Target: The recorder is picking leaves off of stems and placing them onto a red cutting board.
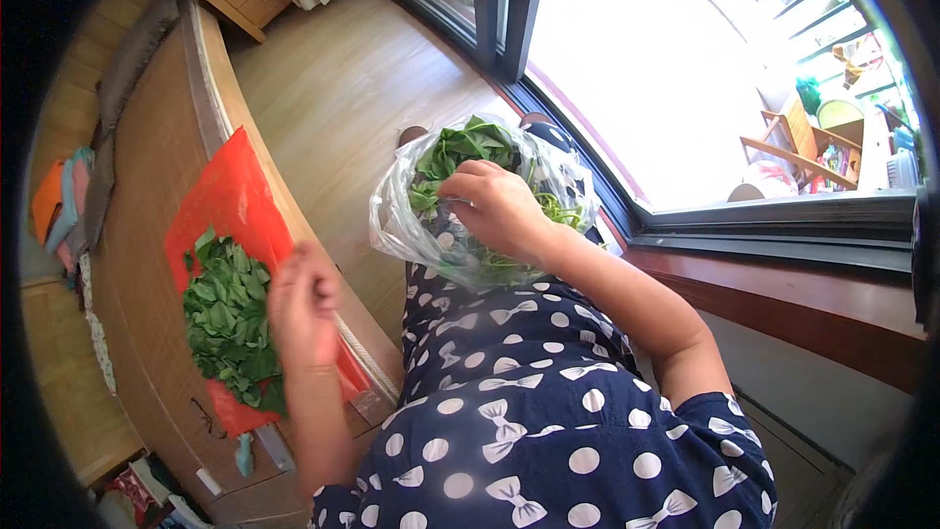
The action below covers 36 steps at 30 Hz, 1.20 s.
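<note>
A clear plastic bag [396, 202] lies open on the person's lap, with leafy greens [470, 147] at its far left side and thin green stems [562, 213] at its right. Over the bag's middle is my right hand [496, 202], fingers bent; whether it pinches anything is hidden. My left hand [305, 301], blurred, is at the right edge of a pile of picked green leaves [228, 308]. Its fingers are curled, and I cannot tell whether they hold a leaf. That pile rests on a red plastic bag [239, 176] spread on the mat-covered bed.
The bed's wooden edge [272, 169] runs along the left. At the right are a sliding door's dark frame [514, 15] and a reddish-brown wooden sill [771, 294]. A wooden rack [797, 139] stands outside. Folded cloths [70, 198] lie at the far left.
</note>
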Available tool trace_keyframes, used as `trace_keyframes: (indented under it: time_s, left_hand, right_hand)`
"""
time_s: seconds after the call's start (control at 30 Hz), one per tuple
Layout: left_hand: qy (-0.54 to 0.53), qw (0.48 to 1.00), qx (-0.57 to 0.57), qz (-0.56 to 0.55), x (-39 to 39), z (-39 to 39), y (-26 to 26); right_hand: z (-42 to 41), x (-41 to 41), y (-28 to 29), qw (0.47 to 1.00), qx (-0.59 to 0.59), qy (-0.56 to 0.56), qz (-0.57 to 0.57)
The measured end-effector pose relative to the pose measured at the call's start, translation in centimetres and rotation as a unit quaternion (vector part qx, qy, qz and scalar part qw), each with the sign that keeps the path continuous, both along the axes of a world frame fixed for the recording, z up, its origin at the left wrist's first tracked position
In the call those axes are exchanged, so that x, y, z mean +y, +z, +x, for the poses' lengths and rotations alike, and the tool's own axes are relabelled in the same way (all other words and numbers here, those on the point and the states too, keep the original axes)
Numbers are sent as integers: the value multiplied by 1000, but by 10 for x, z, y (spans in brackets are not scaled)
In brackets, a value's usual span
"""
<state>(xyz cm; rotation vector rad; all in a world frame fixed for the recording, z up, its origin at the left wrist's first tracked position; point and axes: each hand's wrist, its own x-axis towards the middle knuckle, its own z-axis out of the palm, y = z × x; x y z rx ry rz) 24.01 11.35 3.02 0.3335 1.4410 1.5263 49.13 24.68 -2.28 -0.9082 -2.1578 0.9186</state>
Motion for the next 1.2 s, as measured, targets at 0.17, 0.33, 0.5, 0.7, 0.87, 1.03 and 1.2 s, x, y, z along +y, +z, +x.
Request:
trace_keyframes:
  time_s: [0.17, 0.33, 0.5, 0.7, 0.87, 1.03, 1.2]
  left_hand:
    - [174, 900, 397, 34, -51, -141, 25]
    - [121, 846, 508, -104, -109, -233, 18]
    - [100, 857, 503, -54, -77, -178, 18]
    - [-110, 935, 332, 52, 0, -28, 10]
    - [-361, 759, 509, 185, 37, 68, 0]
    - [-416, 821, 390, 37, 49, 77, -25]
    - [-304, 942, 134, 39, 50, 84, -43]
  right_hand:
    - [-33, 7, -1, 960, -276, 20, -53]
    - [-47, 8, -27, 955, -296, 30, 3]
    - [-29, 7, -20, 982, -183, 21, -43]
    - [9, 4, -19, 943, 46, -32, -327]
    - [6, -4, -15, 989, 30, -76, -125]
    - [20, 3, 8, 882, 178, -49, -434]
    - [24, 1, -1, 721, 347, -31, -599]
